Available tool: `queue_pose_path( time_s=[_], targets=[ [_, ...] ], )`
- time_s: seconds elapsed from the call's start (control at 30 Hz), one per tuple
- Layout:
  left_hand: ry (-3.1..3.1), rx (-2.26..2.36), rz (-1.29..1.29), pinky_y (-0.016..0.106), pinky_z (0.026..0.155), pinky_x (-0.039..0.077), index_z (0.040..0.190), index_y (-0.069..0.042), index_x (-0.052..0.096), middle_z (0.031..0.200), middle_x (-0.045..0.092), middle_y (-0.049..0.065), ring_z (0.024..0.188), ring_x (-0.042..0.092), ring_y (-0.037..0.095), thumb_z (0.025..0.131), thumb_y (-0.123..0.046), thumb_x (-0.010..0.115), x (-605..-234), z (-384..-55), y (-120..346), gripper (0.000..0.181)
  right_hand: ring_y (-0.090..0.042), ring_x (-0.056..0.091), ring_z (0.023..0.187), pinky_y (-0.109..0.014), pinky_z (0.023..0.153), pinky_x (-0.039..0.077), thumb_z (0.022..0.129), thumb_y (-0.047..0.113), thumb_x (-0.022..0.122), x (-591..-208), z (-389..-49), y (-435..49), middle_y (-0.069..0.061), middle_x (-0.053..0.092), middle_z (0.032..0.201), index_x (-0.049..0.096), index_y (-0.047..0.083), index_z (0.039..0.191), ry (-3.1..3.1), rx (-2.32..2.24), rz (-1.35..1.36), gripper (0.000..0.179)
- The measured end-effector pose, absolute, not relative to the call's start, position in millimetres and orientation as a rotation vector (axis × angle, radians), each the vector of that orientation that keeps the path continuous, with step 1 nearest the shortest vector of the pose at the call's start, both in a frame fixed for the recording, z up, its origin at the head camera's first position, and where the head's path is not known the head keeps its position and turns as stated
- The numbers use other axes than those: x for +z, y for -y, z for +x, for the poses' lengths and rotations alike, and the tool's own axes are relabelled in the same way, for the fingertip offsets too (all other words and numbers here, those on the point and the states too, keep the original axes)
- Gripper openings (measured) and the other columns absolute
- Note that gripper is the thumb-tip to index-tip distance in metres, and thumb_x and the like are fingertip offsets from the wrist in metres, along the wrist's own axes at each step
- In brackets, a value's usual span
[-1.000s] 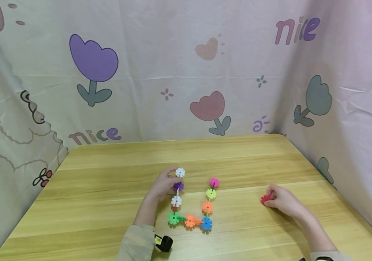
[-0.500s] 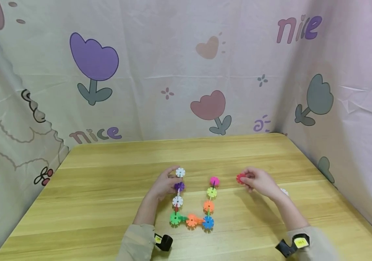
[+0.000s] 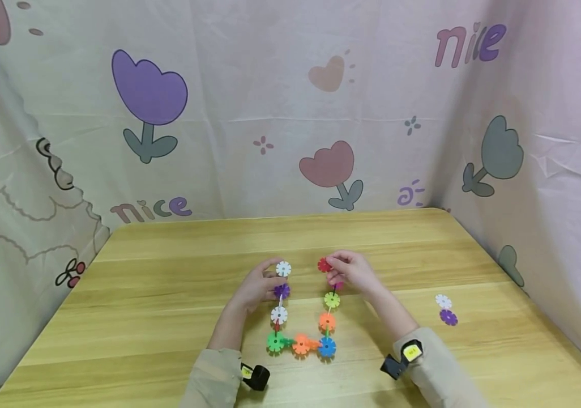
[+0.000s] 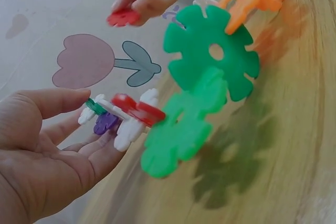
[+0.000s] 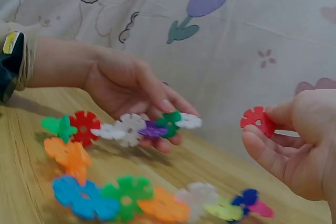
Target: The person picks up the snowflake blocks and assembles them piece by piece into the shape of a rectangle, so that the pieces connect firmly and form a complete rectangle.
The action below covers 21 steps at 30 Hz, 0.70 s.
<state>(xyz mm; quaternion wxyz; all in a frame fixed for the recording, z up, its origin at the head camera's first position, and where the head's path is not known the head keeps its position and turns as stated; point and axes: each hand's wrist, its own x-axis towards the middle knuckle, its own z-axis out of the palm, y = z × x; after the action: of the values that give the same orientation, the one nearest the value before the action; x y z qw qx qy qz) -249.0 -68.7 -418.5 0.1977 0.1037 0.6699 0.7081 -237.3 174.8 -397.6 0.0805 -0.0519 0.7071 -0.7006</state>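
A U-shaped chain of plastic snowflake discs (image 3: pixel 301 344) stands on the wooden table, its discs slotted together in several colours. My left hand (image 3: pixel 257 290) holds the chain's left arm between thumb and fingers, beside the purple disc (image 3: pixel 282 291) and the white end disc (image 3: pixel 283 268). In the right wrist view, a green disc (image 5: pixel 171 124) sits by the left fingertips. My right hand (image 3: pixel 355 273) pinches a loose red snowflake disc (image 3: pixel 323 264) close to the far end of the right arm. There, the right fingers partly hide the pink disc (image 3: pixel 338 285).
A white disc (image 3: pixel 443 301) and a purple disc (image 3: pixel 448 317) lie side by side on the table (image 3: pixel 168 340) to the right. A printed cloth (image 3: pixel 239 113) hangs behind the table and along its sides.
My right hand has carried the red disc leftward from the table's right side to the chain's right end, uncovering the white and purple discs. The left hand stays at the chain's left arm.
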Motion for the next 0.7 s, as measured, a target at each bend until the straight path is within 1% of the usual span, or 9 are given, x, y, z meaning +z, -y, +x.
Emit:
queue_pose_path(
  time_s=[0.17, 0.27, 0.33, 0.53, 0.63, 0.7],
  targets=[
    [-1.876, 1.973, 0.298, 0.035, 0.073, 0.054, 0.142, 0.0, 0.029, 0.111, 0.05, 0.03, 0.077, 0.063, 0.019, 0.088, 0.0, 0.056, -417.7, -249.4, 70.1, 0.06, -0.014, 0.062, 0.062, -0.024, 0.059, 0.053, 0.092, 0.009, 0.057, -400.7, -246.3, -154.1, -0.008, 0.064, 0.077, 0.056, -0.012, 0.104, -2.071, -2.14, -0.132, 0.024],
    [-1.876, 1.971, 0.298, 0.036, 0.072, 0.054, 0.141, 0.0, 0.029, 0.11, 0.051, 0.028, 0.076, 0.063, 0.019, 0.088, -0.001, 0.057, -417.4, -249.8, 70.4, 0.059, -0.014, 0.061, 0.06, -0.023, 0.055, 0.052, 0.091, 0.008, 0.058, -403.8, -249.7, -144.9, -0.007, 0.065, 0.074, 0.058, -0.011, 0.105, -2.108, -2.127, -0.108, 0.024],
    [-1.873, 1.97, 0.293, 0.037, 0.072, 0.054, 0.141, 0.0, 0.03, 0.109, 0.052, 0.029, 0.076, 0.063, 0.019, 0.088, -0.001, 0.057, -417.6, -250.0, 70.2, 0.059, -0.015, 0.061, 0.06, -0.024, 0.055, 0.053, 0.09, 0.006, 0.058, -406.2, -251.2, -140.0, -0.008, 0.065, 0.075, 0.059, -0.011, 0.105, -2.12, -2.125, -0.09, 0.023],
    [-1.895, 1.974, 0.264, 0.037, 0.072, 0.053, 0.139, 0.0, 0.033, 0.107, 0.054, 0.028, 0.075, 0.061, 0.018, 0.087, -0.003, 0.059, -417.8, -249.7, 69.2, 0.058, -0.02, 0.064, 0.069, -0.035, 0.07, 0.054, 0.09, 0.002, 0.056, -411.3, -252.7, -129.9, -0.012, 0.066, 0.086, 0.058, -0.013, 0.107, -2.099, -2.145, -0.134, 0.022],
    [-1.901, 1.976, 0.257, 0.037, 0.072, 0.053, 0.139, 0.0, 0.033, 0.107, 0.055, 0.028, 0.075, 0.061, 0.018, 0.087, -0.003, 0.059, -417.7, -249.9, 69.0, 0.058, -0.02, 0.064, 0.071, -0.037, 0.074, 0.054, 0.09, 0.001, 0.056, -411.6, -252.1, -127.5, -0.013, 0.065, 0.088, 0.057, -0.013, 0.106, -2.111, -2.131, -0.155, 0.022],
    [-1.903, 1.976, 0.253, 0.037, 0.072, 0.053, 0.139, 0.0, 0.033, 0.108, 0.055, 0.028, 0.076, 0.061, 0.018, 0.087, -0.003, 0.059, -418.0, -250.2, 69.0, 0.058, -0.024, 0.065, 0.074, -0.037, 0.074, 0.054, 0.09, 0.001, 0.056, -411.5, -251.5, -126.7, -0.015, 0.065, 0.088, 0.058, -0.013, 0.105, -2.129, -2.116, -0.16, 0.021]
  ],
)
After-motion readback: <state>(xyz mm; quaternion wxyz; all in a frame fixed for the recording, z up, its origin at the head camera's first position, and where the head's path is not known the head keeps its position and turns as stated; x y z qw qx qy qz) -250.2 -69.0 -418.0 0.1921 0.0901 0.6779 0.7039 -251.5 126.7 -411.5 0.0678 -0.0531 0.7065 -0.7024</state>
